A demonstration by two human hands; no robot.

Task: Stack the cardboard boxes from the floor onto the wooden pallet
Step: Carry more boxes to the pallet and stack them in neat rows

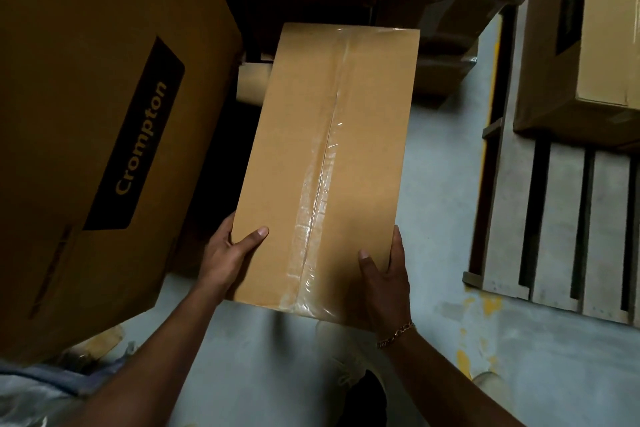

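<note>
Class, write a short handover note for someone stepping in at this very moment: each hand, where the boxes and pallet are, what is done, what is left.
Left hand: grips the taped box at its near left corner, thumb on top.
Right hand: grips its near right edge, thumb on top.
Pallet: to the right, near slats bare; a stacked box sits on its far part.
Crompton box: at the left, off the pallet.
Done: one box stacked, taped box in hand.
Left: set it on the pallet, then probably the Crompton box and others in the shadow beyond.
</note>
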